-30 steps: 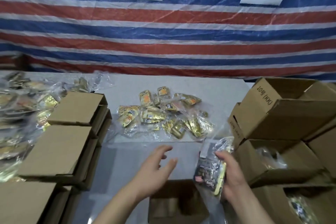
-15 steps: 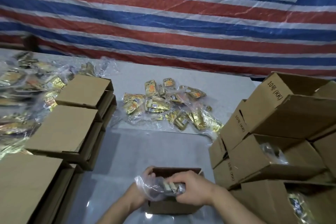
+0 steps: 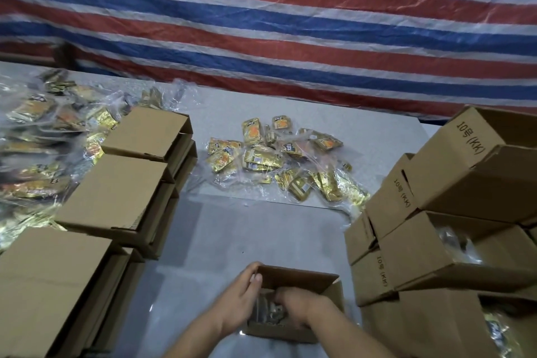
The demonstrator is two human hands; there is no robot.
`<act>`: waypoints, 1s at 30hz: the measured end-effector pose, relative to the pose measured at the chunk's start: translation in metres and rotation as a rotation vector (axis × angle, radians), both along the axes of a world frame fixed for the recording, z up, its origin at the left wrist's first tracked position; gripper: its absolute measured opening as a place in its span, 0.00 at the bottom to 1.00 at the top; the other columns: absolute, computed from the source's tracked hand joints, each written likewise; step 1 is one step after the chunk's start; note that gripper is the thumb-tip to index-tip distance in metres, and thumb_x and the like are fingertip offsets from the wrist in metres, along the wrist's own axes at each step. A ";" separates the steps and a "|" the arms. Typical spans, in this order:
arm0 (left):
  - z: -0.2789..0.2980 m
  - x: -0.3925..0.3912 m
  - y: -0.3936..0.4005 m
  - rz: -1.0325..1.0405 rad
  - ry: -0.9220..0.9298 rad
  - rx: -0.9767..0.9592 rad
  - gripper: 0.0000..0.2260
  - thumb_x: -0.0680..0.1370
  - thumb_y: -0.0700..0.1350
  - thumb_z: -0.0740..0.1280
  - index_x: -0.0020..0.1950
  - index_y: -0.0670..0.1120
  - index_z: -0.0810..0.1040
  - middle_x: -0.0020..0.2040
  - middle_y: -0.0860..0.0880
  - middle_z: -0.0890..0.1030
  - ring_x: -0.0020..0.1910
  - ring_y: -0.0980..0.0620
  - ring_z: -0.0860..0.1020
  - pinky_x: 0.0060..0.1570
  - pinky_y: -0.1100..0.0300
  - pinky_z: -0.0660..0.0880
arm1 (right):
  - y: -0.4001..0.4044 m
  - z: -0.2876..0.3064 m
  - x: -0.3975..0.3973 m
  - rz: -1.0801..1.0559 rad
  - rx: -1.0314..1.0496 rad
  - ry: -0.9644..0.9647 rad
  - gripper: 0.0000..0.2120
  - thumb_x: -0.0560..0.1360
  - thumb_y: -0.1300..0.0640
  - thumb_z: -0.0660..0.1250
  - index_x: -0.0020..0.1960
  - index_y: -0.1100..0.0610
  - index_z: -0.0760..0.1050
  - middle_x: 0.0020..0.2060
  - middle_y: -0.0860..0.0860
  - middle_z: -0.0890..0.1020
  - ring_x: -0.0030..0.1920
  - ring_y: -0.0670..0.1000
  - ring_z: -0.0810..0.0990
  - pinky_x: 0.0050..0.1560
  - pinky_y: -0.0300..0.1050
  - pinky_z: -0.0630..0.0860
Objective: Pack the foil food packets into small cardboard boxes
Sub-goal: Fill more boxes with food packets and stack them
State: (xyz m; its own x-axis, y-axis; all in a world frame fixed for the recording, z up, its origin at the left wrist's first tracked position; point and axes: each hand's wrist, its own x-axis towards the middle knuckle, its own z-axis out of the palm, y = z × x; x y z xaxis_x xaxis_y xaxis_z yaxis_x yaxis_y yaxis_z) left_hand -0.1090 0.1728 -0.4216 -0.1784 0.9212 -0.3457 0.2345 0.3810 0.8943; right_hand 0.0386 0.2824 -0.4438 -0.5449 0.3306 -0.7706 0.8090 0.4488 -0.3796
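Both hands in open box [image 3: 293,304] | left grip [image 3: 239,302] on wall | right grip [image 3: 296,306] unclear | packet [image 3: 266,309] axis unclear

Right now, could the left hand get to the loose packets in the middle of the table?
Probably yes. The left hand rests at the open box, and bare table lies between it and the packets in the middle. The box stacks stand off to either side, not across that path. It would be a forward stretch.
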 end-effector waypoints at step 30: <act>0.004 0.022 0.000 0.166 0.064 0.160 0.29 0.79 0.37 0.65 0.56 0.76 0.71 0.58 0.67 0.79 0.63 0.68 0.72 0.64 0.74 0.65 | 0.002 0.069 0.018 -0.513 0.377 0.208 0.15 0.75 0.42 0.61 0.39 0.50 0.78 0.41 0.45 0.81 0.47 0.44 0.80 0.51 0.38 0.72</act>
